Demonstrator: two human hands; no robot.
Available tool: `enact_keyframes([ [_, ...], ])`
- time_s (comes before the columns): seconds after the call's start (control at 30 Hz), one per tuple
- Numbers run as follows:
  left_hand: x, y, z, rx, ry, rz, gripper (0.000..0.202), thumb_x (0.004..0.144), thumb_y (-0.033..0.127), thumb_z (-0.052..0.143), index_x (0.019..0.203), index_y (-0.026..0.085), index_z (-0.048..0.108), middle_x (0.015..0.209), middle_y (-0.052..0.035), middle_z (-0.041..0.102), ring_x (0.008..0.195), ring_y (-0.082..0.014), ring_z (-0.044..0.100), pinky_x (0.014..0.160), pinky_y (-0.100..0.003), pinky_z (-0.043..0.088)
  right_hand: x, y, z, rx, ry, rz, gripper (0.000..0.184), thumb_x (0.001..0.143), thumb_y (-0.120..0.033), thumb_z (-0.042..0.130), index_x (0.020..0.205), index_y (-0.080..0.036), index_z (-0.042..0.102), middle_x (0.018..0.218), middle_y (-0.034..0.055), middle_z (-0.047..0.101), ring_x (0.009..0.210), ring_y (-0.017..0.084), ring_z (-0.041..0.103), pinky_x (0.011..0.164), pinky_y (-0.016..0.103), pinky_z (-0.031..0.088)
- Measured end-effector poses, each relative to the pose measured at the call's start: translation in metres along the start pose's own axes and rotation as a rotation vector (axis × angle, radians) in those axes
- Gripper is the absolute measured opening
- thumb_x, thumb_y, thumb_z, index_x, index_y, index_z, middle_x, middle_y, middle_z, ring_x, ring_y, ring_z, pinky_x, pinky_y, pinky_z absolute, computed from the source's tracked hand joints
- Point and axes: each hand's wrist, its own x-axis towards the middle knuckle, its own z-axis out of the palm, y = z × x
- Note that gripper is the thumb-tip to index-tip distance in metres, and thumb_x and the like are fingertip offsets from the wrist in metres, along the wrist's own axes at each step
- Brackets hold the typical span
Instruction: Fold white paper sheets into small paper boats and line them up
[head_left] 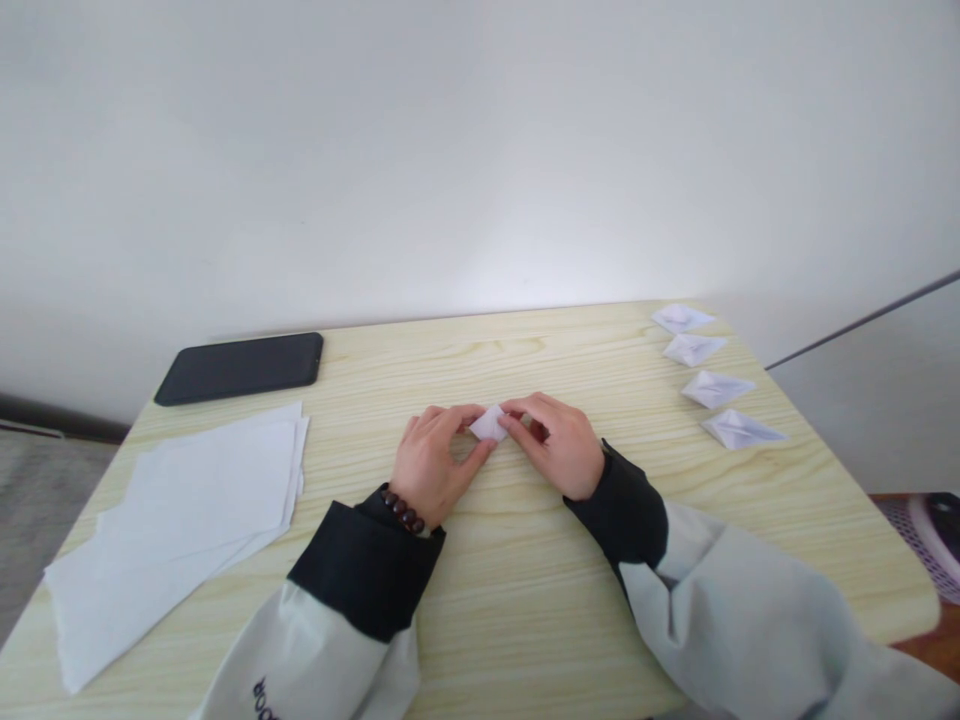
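Observation:
A small piece of folded white paper [490, 424] is held between my two hands near the middle of the table. My left hand [439, 455], with a dark bead bracelet at the wrist, pinches its left side between thumb and index finger. From the other side my right hand [556, 440] grips its right edge, the fingertips close to those of the left. The paper looks diamond-shaped, and my fingers cover its ends.
Several folded paper boats [718, 389] stand in a column along the right side of the wooden table [525, 580]. Loose white sheets [202, 490] lie overlapping at the left. Behind them rests a black phone [240, 368]. A white wall [480, 150] rises behind the table.

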Motion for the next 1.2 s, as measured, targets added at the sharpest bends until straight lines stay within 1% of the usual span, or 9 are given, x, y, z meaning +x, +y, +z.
enact_keyframes([
  [0.1, 0.001, 0.002, -0.004, -0.101, 0.003, -0.010, 0.013, 0.081, 0.028, 0.058, 0.089, 0.021, 0.064, 0.079, -0.0003, 0.068, 0.074, -0.0159, 0.059, 0.073, -0.033, 0.044, 0.001, -0.002, -0.002, 0.079, 0.026, -0.039, 0.015, 0.087, -0.027, 0.053, 0.090, -0.017, 0.065, 0.077, 0.0018, 0.064, 0.061, 0.010, 0.055, 0.059, 0.022, 0.044],
  [0.2, 0.002, 0.003, -0.006, -0.224, 0.043, -0.019, 0.015, 0.084, 0.029, 0.054, 0.083, 0.021, 0.067, 0.078, -0.0006, 0.068, 0.073, -0.0140, 0.060, 0.070, -0.029, 0.046, 0.000, -0.004, -0.003, 0.138, 0.055, -0.090, 0.015, 0.088, -0.025, 0.051, 0.089, -0.017, 0.064, 0.079, 0.0026, 0.064, 0.060, 0.009, 0.053, 0.057, 0.021, 0.043],
  [0.27, 0.002, 0.004, -0.006, -0.271, 0.070, -0.036, 0.014, 0.083, 0.029, 0.056, 0.084, 0.020, 0.067, 0.077, -0.0005, 0.068, 0.071, -0.0128, 0.060, 0.067, -0.026, 0.047, 0.000, -0.005, -0.003, 0.149, 0.060, -0.107, 0.016, 0.088, -0.025, 0.050, 0.090, -0.017, 0.064, 0.080, 0.0030, 0.064, 0.059, 0.009, 0.052, 0.057, 0.021, 0.044],
  [0.37, 0.002, 0.005, -0.007, -0.282, 0.092, -0.031, 0.012, 0.080, 0.028, 0.060, 0.086, 0.020, 0.067, 0.075, 0.0000, 0.067, 0.067, -0.0116, 0.058, 0.062, -0.024, 0.048, -0.001, -0.006, -0.004, 0.138, 0.068, -0.129, 0.015, 0.088, -0.025, 0.051, 0.089, -0.017, 0.064, 0.080, 0.0035, 0.064, 0.058, 0.009, 0.052, 0.058, 0.022, 0.044],
  [0.47, 0.001, 0.006, -0.008, -0.296, 0.094, 0.018, 0.008, 0.079, 0.023, 0.061, 0.082, 0.020, 0.068, 0.075, -0.0007, 0.067, 0.067, -0.0114, 0.058, 0.060, -0.022, 0.047, -0.001, -0.008, -0.005, 0.114, 0.083, -0.149, 0.015, 0.088, -0.026, 0.052, 0.084, -0.017, 0.063, 0.079, 0.0032, 0.064, 0.058, 0.009, 0.051, 0.060, 0.023, 0.044],
  [0.67, 0.002, 0.010, -0.010, -0.313, 0.127, 0.069, 0.005, 0.076, 0.015, 0.062, 0.076, 0.017, 0.066, 0.074, -0.0011, 0.066, 0.066, -0.0106, 0.057, 0.058, -0.020, 0.046, -0.002, -0.010, -0.003, 0.096, 0.164, -0.242, 0.009, 0.084, -0.020, 0.054, 0.079, -0.018, 0.061, 0.075, 0.0028, 0.064, 0.058, 0.009, 0.052, 0.057, 0.023, 0.044],
  [0.83, 0.001, 0.012, -0.011, -0.300, 0.159, 0.109, 0.006, 0.075, 0.013, 0.061, 0.075, 0.017, 0.065, 0.073, -0.0006, 0.066, 0.066, -0.0102, 0.056, 0.058, -0.021, 0.046, -0.002, -0.011, -0.004, 0.080, 0.199, -0.288, 0.006, 0.083, -0.018, 0.055, 0.079, -0.018, 0.060, 0.076, 0.0025, 0.065, 0.058, 0.009, 0.053, 0.056, 0.023, 0.044],
  [1.03, 0.001, 0.013, -0.012, -0.346, 0.164, 0.107, 0.005, 0.077, 0.014, 0.061, 0.075, 0.017, 0.064, 0.073, -0.0006, 0.064, 0.064, -0.0098, 0.055, 0.058, -0.021, 0.046, -0.003, -0.011, -0.006, 0.118, 0.187, -0.291, 0.007, 0.084, -0.017, 0.054, 0.082, -0.018, 0.060, 0.078, 0.0022, 0.063, 0.055, 0.007, 0.051, 0.053, 0.021, 0.044],
  [1.2, 0.002, 0.011, -0.011, -0.417, 0.145, 0.094, 0.006, 0.079, 0.014, 0.061, 0.075, 0.017, 0.064, 0.074, -0.0005, 0.064, 0.066, -0.0096, 0.055, 0.059, -0.021, 0.045, -0.003, -0.011, -0.006, 0.158, 0.187, -0.275, 0.008, 0.084, -0.015, 0.053, 0.085, -0.018, 0.060, 0.079, 0.0029, 0.063, 0.058, 0.008, 0.054, 0.054, 0.020, 0.047],
])
